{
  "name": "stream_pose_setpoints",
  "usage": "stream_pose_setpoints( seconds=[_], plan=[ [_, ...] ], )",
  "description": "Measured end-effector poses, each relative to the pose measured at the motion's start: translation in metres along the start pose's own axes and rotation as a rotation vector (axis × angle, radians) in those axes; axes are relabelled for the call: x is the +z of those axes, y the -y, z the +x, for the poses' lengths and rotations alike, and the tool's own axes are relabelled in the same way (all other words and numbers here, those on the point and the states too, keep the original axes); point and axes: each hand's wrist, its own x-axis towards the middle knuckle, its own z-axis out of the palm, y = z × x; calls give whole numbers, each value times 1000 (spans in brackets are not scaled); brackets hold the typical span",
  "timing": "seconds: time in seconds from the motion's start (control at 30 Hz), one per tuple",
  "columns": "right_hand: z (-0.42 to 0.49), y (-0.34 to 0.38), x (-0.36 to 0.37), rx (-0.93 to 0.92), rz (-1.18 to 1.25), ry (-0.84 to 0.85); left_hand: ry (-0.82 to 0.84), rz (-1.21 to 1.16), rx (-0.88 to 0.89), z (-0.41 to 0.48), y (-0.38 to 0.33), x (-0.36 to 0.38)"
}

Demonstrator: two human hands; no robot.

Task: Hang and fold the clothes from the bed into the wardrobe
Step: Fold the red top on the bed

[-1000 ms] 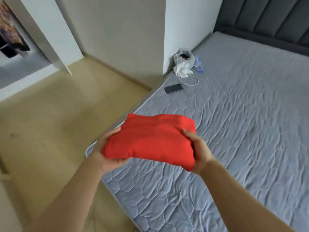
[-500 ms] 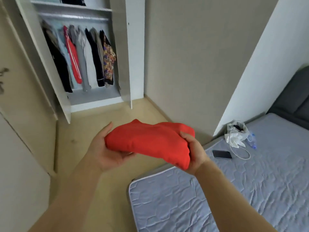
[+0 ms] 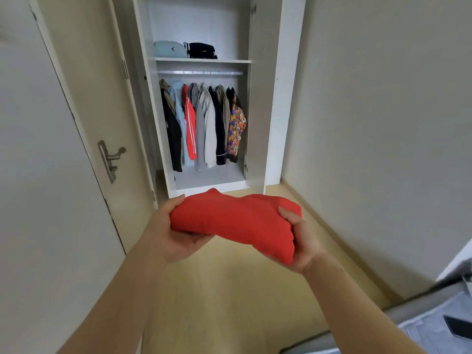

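A folded red garment (image 3: 237,221) is held in front of me at chest height. My left hand (image 3: 178,235) supports its left end from below, thumb on top. My right hand (image 3: 302,241) clamps its right end. Straight ahead stands the open white wardrobe (image 3: 274,98). Several clothes on hangers (image 3: 204,126) fill its rail. On the shelf (image 3: 203,60) above lie a folded light blue garment (image 3: 169,49) and a folded dark garment (image 3: 201,50). A corner of the grey bed (image 3: 434,328) shows at the lower right.
A closed door with a metal handle (image 3: 111,159) is on the left, beside the wardrobe's open left door (image 3: 132,98). A plain wall runs along the right. Bare wooden floor (image 3: 229,290) lies between me and the wardrobe. A dark phone (image 3: 459,327) rests on the bed.
My view has swung left from the bed to face the wardrobe. Both hands have kept hold of the red garment, which has left the bed.
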Motion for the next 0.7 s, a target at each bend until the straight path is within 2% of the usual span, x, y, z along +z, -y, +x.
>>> stream_pose_setpoints(
  seconds=[0.2, 0.37, 0.47, 0.7],
  plan=[
    [82, 28, 39, -1, 1, 45, -20, -27, 39, 59, -54, 1],
    [175, 69, 60, -21, 169, 211, -3, -32, 56, 143, -98, 18],
    [237, 110, 77, -59, 184, 263, 3, -30, 77, 201, -131, 46],
    [357, 195, 134, -75, 128, 231, 22, -22, 129, 311, -225, 97]
  ],
)
